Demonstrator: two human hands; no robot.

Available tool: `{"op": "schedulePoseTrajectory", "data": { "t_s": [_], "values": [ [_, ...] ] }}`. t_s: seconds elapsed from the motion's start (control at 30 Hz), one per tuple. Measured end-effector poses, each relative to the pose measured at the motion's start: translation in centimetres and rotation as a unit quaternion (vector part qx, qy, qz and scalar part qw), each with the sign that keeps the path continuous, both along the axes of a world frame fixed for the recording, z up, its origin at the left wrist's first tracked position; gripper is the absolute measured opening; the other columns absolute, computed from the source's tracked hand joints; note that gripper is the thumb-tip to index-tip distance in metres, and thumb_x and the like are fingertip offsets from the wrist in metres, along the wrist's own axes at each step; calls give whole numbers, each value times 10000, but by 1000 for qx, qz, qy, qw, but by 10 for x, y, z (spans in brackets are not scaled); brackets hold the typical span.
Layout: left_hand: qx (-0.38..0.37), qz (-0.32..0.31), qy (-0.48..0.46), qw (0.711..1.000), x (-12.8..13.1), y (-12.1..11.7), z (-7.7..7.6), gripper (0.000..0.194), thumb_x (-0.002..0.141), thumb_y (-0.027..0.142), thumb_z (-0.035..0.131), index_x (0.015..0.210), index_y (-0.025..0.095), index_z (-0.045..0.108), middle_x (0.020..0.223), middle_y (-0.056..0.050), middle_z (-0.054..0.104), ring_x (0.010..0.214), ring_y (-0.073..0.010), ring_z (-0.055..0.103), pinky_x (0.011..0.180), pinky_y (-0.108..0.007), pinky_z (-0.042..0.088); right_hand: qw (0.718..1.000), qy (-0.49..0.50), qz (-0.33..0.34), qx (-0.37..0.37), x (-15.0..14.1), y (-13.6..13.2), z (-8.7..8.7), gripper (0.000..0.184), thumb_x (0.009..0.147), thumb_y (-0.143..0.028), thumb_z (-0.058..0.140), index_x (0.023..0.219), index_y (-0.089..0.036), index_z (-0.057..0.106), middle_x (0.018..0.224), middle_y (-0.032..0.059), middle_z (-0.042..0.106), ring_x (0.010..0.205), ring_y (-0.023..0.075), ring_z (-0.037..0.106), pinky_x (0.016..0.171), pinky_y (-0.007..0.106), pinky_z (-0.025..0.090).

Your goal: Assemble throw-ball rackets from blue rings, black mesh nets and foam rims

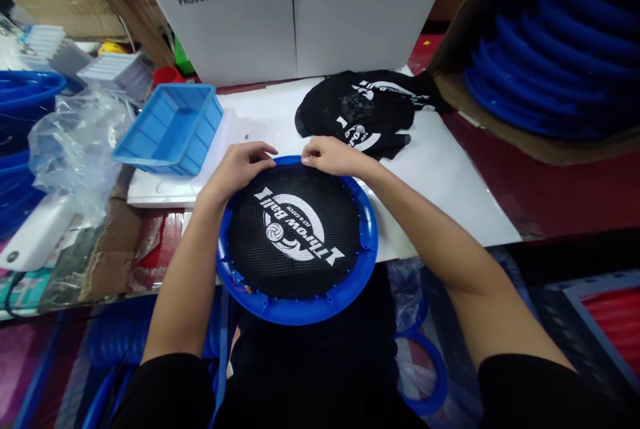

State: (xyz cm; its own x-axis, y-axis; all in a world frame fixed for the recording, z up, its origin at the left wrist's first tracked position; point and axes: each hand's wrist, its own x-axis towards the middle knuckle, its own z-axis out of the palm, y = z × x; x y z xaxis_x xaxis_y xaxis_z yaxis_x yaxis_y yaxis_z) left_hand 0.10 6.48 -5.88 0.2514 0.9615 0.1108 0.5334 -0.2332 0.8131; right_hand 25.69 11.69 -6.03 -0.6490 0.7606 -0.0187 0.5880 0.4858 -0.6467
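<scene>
A round blue plastic ring (pixel 369 242) lies in front of me, its near edge past the table's front edge. Black mesh (pixel 320 199) with a white "Throw Ball" print spans its middle, attached around the inner rim. My left hand (pixel 246 167) holds the far left rim, thumb and index finger at the mesh border. Just to the right, my right hand (pixel 327 154) pinches the far rim and mesh edge with bent fingers. A small reddish thread or wire (pixel 243 287) shows at the ring's near left. Loose black printed mesh pieces (pixel 365 112) lie beyond my right hand.
A light blue bin (pixel 173 125) stands at the left on the white board (pixel 450 182). Large white cartons (pixel 240 22) block the back. Stacked blue rings (pixel 545 75) fill a box at right. Clear plastic bags (pixel 75 142) and a white device (pixel 37 232) sit far left.
</scene>
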Motion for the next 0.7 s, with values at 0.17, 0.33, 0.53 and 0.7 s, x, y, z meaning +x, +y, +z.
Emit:
{"op": "schedulePoseTrajectory", "data": {
  "t_s": [0.17,0.33,0.53,0.7],
  "values": [
    [-27,-26,-13,999,-2,1,2,230,872,285,760,1089,207,764,908,-62,782,844,-201,734,814,-365,598,999,-28,-9,39,-5,-7,1,207,947,-143,585,881,-161,781,987,120,746,921,240,657,863,382,501],
    [-18,-31,22,999,0,0,5,245,887,242,745,1130,213,763,912,-49,791,844,-199,729,830,-358,590,996,-60,-13,66,-9,-15,1,207,959,-103,572,881,-149,759,1025,156,696,1001,281,645,922,414,494],
    [35,-54,93,994,9,-2,7,209,962,267,665,1115,205,793,1015,-55,820,899,-200,728,855,-337,561,996,49,-1,80,-7,-17,-6,241,991,-101,506,972,-163,738,1124,127,672,1094,263,631,1032,424,491],
    [76,-78,113,988,22,-5,3,166,970,266,669,1047,186,792,1035,-61,815,926,-203,722,860,-332,533,989,93,37,106,-10,-15,-15,231,982,-123,509,981,-158,737,1133,127,687,1096,264,639,1050,450,492]
  ]
}}
